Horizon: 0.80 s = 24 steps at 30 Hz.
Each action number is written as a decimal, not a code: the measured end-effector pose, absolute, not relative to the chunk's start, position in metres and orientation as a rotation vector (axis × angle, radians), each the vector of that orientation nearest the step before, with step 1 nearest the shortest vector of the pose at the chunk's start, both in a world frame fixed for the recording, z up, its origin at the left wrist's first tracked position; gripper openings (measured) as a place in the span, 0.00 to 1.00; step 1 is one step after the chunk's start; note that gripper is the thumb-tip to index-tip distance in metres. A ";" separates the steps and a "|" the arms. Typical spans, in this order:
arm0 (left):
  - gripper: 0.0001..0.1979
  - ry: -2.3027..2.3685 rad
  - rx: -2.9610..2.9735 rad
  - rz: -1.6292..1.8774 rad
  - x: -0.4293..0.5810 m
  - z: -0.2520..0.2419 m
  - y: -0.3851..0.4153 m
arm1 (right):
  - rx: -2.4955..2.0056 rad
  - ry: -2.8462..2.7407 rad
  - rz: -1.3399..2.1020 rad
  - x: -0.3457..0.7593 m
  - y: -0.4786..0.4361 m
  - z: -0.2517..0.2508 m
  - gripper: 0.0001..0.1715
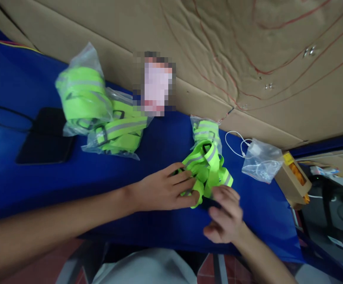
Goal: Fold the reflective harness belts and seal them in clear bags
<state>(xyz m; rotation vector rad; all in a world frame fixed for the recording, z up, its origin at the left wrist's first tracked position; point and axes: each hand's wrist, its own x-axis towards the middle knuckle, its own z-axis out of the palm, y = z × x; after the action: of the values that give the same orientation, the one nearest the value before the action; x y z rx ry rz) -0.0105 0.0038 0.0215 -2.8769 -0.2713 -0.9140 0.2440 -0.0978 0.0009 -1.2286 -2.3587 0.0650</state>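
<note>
A loose bundle of fluorescent yellow-green reflective straps (211,165), with grey stripes and black buckles, lies on the blue-covered table. My left hand (171,187) reaches over its left side, fingers curled onto the webbing; a dark piece shows near the fingertips. At the bundle's lower right is my right hand (226,215), slightly blurred, its fingers bent inward. What those fingers hold is hidden. Touching the bundle's far side, a clear plastic bag (205,130) contains more of the same strap.
Two bagged strap bundles, one upright (81,92) and one lying flat (124,132), stand at the back left. Beside them is a black flat pad (45,138). Rightward are a bag with a white cable (261,159), a cardboard box (292,179) and a black bin-like object (331,221). Cardboard (201,94) lines the back.
</note>
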 end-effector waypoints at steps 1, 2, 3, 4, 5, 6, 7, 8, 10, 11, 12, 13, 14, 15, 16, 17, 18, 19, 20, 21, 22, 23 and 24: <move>0.08 -0.229 -2.883 -0.911 -0.010 0.022 0.003 | -1.022 -2.372 0.124 0.237 -0.094 0.003 0.35; 0.07 -0.190 -2.903 -0.892 -0.011 0.023 0.002 | -0.888 -2.344 0.192 0.232 -0.088 0.006 0.37; 0.04 -0.163 -2.939 -0.872 -0.011 0.024 0.001 | -0.871 -2.307 0.295 0.228 -0.080 0.009 0.37; 0.03 -0.141 -2.997 -0.859 -0.012 0.025 0.000 | -0.943 -2.282 0.410 0.226 -0.072 0.011 0.35; 0.07 -0.125 -3.076 -0.860 -0.013 0.025 -0.001 | -1.013 -2.264 0.483 0.226 -0.064 0.012 0.32; 0.11 -0.124 -3.164 -0.869 -0.014 0.026 -0.001 | -1.089 -2.251 0.538 0.226 -0.057 0.013 0.29; 0.14 -0.144 -3.240 -0.885 -0.016 0.026 0.000 | -1.149 -2.251 0.563 0.228 -0.053 0.012 0.27; 0.14 -0.186 -3.291 -0.897 -0.016 0.026 0.001 | -1.179 -2.264 0.558 0.229 -0.051 0.011 0.25; 0.15 -0.306 -3.320 -0.849 -0.017 0.024 0.004 | -1.181 -2.308 0.501 0.231 -0.052 0.009 0.22; 0.19 -0.362 -3.315 -0.800 -0.017 0.022 0.006 | -1.176 -2.334 0.468 0.231 -0.053 0.008 0.21; 0.23 -0.395 -3.312 -0.745 -0.017 0.021 0.007 | -1.180 -2.362 0.443 0.231 -0.055 0.008 0.20; 0.28 -0.404 -3.312 -0.695 -0.017 0.019 0.008 | -1.197 -2.390 0.429 0.230 -0.056 0.008 0.19; 0.30 -0.395 -3.309 -0.649 -0.017 0.019 0.008 | -1.227 -2.417 0.422 0.230 -0.056 0.008 0.19; 0.31 -0.379 -3.295 -0.617 -0.017 0.018 0.008 | -1.267 -2.437 0.415 0.230 -0.057 0.009 0.19; 0.30 -0.361 -3.274 -0.595 -0.017 0.019 0.008 | -1.311 -2.452 0.403 0.230 -0.056 0.009 0.19; 0.29 -0.345 -3.252 -0.588 -0.017 0.020 0.008 | -1.352 -2.459 0.383 0.231 -0.056 0.010 0.20; 0.27 -0.329 -3.235 -0.604 -0.017 0.022 0.007 | -1.393 -2.457 0.357 0.232 -0.055 0.011 0.20; 0.25 -0.308 -3.226 -0.647 -0.018 0.025 0.007 | -1.434 -2.448 0.331 0.233 -0.055 0.012 0.21; 0.22 -0.283 -3.225 -0.716 -0.019 0.028 0.007 | -1.473 -2.435 0.303 0.235 -0.054 0.012 0.22; 0.20 -0.255 -3.231 -0.796 -0.019 0.032 0.007 | -1.508 -2.422 0.275 0.237 -0.054 0.012 0.22; 0.18 -0.227 -3.241 -0.871 -0.020 0.035 0.007 | -1.544 -2.406 0.243 0.240 -0.053 0.013 0.22; 0.16 -0.206 -3.254 -0.926 -0.021 0.038 0.007 | -1.584 -2.386 0.206 0.242 -0.052 0.013 0.22; 0.13 -0.195 -3.272 -0.950 -0.022 0.040 0.007 | -1.626 -2.365 0.167 0.245 -0.052 0.013 0.21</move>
<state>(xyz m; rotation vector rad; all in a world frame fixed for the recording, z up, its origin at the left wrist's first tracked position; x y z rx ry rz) -0.0218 0.0072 0.0399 -3.2715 -0.1948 -0.9502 0.2447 -0.0515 0.0131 -1.6263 -2.3653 0.1674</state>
